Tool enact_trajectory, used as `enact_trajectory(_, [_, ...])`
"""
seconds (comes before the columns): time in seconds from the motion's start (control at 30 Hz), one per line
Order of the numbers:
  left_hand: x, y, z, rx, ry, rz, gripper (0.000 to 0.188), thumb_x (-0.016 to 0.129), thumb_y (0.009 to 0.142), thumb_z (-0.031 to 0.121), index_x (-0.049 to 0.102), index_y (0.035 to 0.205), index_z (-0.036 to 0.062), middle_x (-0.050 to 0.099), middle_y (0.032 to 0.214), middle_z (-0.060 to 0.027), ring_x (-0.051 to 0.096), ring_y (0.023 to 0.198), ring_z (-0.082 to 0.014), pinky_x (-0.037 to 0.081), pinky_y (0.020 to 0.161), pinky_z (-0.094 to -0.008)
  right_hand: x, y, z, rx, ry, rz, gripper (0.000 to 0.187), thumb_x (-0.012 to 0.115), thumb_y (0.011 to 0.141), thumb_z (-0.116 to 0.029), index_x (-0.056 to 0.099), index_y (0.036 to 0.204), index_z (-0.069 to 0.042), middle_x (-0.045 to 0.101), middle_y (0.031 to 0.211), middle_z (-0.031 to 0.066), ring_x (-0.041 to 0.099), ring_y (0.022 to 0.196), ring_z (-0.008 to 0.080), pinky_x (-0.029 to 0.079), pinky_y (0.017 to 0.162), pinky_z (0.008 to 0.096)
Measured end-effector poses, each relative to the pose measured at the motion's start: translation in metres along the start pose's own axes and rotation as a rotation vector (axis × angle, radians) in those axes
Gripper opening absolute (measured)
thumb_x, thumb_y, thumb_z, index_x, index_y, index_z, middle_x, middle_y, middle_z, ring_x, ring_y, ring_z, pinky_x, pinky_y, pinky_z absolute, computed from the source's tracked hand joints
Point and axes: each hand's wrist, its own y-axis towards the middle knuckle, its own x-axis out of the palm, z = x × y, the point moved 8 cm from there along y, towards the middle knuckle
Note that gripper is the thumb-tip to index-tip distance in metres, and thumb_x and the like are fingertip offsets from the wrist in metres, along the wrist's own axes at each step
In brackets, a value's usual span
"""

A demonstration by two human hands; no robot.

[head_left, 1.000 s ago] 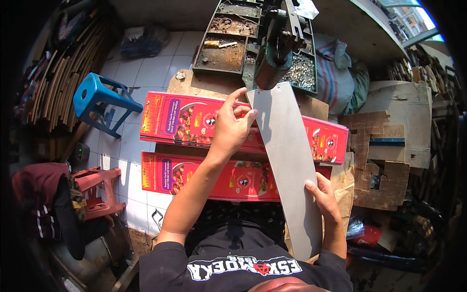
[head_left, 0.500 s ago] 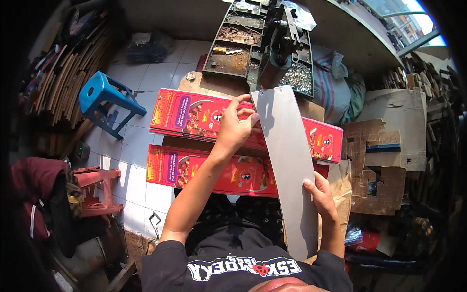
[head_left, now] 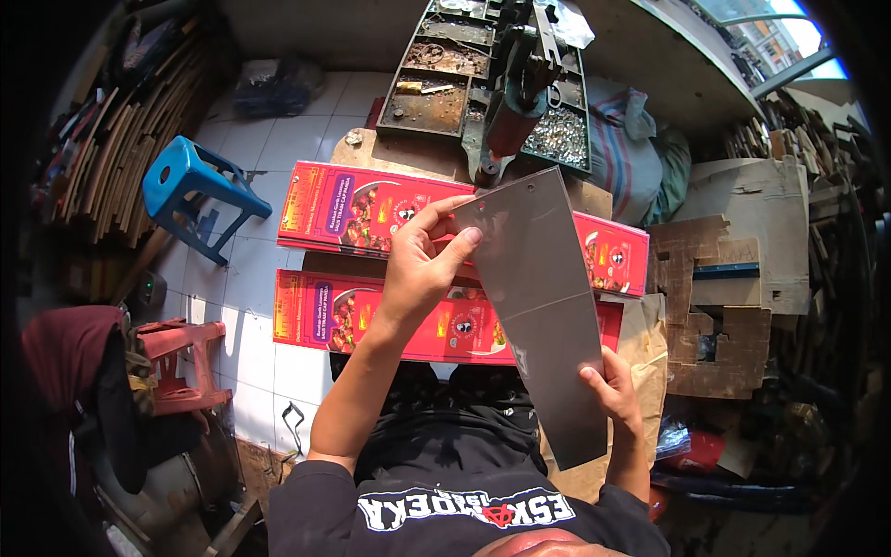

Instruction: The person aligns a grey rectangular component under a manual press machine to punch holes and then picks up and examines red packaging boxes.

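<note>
A long, stiff grey sheet [head_left: 538, 306] slants across in front of me, its dark plain face toward me and a small metal eyelet [head_left: 531, 187] near its far end. My left hand [head_left: 422, 265] pinches its far left corner between thumb and fingers. Lower down, my right hand [head_left: 614, 388] grips the right edge, thumb on top. Beneath the sheet lie red printed panels in two rows, a far stack [head_left: 348, 215] and a near one [head_left: 390, 320]. Just beyond the sheet's far end stands a hand press [head_left: 516, 121], apart from it as far as I can see.
A compartmented tray [head_left: 418, 136] surrounds the press, with shiny small metal pieces [head_left: 561, 135] on its right. A blue stool [head_left: 176, 181] and a red stool [head_left: 186, 371] stand left. Cut brown boards [head_left: 733, 348] and a striped sack [head_left: 613, 139] are on the right.
The sheet has tilted and turned slightly, its face going from light to dark grey. Its far end has shifted left, and both hands still hold it.
</note>
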Motion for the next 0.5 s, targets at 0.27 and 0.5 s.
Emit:
enact_trajectory(0.27, [-0.040,0.021,-0.027,0.022,0.227,0.154,0.048,0.064,0.092,0.001,0.049,0.138,-0.0021,0.068,0.101,-0.0097,0.065,0.090,-0.0110,0.054,0.078,-0.0219,0.025,0.021,-0.005,-0.002,0.071,0.027,0.045,0.062,0.098,-0.006,0.045,0.139,0.003,0.063,0.123,0.0123,0.062,0.109,0.0150,0.049,0.095,0.0303])
enact_trajectory(0.5, [-0.042,0.039,-0.024,-0.028,0.279,0.148,0.048,0.061,0.093,0.000,0.048,0.138,-0.0026,0.067,0.101,-0.0089,0.066,0.087,-0.0113,0.063,0.068,-0.0300,0.024,0.043,-0.015,-0.006,0.040,0.022,0.048,0.062,0.098,-0.006,0.044,0.141,0.004,0.062,0.126,0.0129,0.058,0.118,0.0158,0.046,0.101,0.0311])
